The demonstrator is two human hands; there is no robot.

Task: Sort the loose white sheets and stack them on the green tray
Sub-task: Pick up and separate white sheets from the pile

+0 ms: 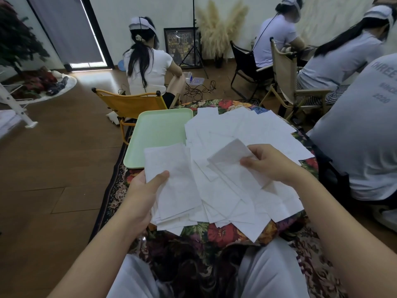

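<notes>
Left hand (141,190) grips a white sheet (171,179), thumb on top, fingers curled under. Right hand (270,162) pinches another sheet (232,160) by its edge. Loose pile of sheets (247,130) covers the floral table (223,231). Green tray (156,130) sits left of the pile, nothing on it.

Pretty busy room: a floral tablecloth (219,231) covers the table, with a yellow folding chair (131,104) just past it. Three people in white shirts sit facing away. A framed picture (182,47) leans on the wall beside pampas grass (219,31), behind a tripod stand (194,39).
</notes>
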